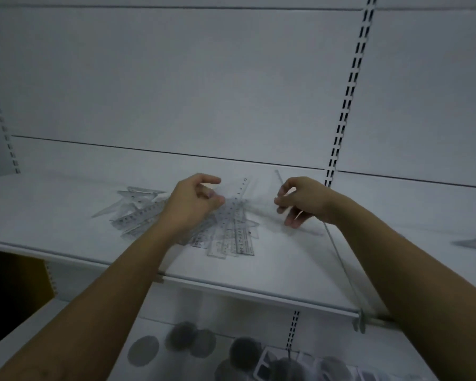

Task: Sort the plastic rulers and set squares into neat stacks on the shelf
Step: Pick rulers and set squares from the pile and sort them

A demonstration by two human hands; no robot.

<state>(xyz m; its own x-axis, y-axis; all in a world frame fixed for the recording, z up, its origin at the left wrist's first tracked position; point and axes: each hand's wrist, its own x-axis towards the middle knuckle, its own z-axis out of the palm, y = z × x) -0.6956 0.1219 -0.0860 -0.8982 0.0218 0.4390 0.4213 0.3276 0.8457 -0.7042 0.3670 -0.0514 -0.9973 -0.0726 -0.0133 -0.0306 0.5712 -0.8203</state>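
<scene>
Rulers (226,237) heaped on shelf (66,215); left hand (193,204) fingers curled over them, right hand (302,202) fingers loosely apart; grip indeterminate, blurred.

Left hand (193,203) and right hand (302,200) hover over clear rulers (231,237) on shelf (52,215).

One left hand (188,206), one right hand (304,203), one shelf (52,215), one pile of rulers and set squares (226,232), pieces uncountable.
</scene>
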